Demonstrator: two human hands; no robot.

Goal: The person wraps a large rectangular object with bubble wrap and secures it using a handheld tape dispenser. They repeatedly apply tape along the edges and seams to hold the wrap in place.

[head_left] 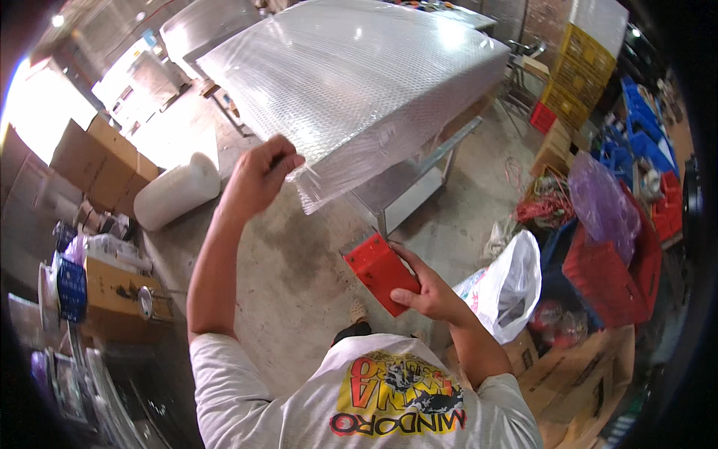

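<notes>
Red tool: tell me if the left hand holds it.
No, the right hand holds the red tool; the left hand is at the bubble wrap.

Left forearm [215, 262] is raised steeply left of centre; left hand [260, 178] is bent inward, curled into a pinch. Right forearm [480, 346] is angled up-left from lower right, right hand [432, 293] closed in a grip.

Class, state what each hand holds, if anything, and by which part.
Right hand: the red boxy tool, by its right edge. Left hand: seemingly the bubble wrap, by its near left corner.
</notes>
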